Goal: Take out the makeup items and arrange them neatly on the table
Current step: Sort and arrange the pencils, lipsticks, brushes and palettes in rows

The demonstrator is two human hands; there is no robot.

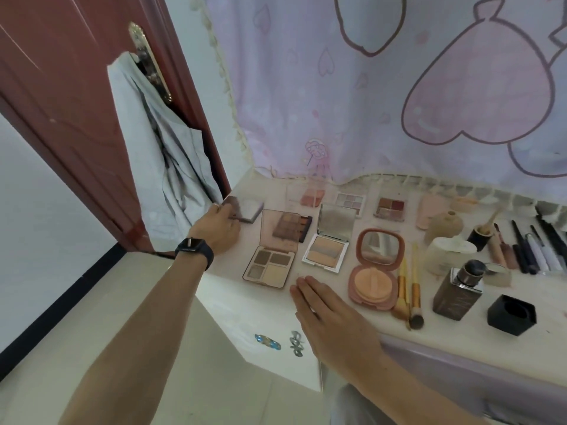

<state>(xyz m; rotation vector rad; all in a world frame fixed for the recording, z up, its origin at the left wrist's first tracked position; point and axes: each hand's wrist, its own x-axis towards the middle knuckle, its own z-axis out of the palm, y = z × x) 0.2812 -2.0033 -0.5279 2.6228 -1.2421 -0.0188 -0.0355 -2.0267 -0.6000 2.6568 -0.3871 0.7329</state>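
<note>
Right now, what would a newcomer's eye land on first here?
The pink heart-print curtain hangs behind the table, above rows of open palettes and compacts. At the table's left end the left hand grips a small palette, while the right hand is flat at the front edge.

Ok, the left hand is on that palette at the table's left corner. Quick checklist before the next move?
1. Grip of the left hand on the grey palette: fingers curl round its near edge: ok.
2. The grey palette lying flat on the table: cannot tell.
3. Gap to the open brown palette beside it: apart: ok.
4. The right hand free: flat, holding nothing, by the front edge: ok.
5. The hanging grey cloth clear of the grey palette's corner: cannot tell.
6. The brown bottle capped: its black cap stands apart: not ok.
</note>
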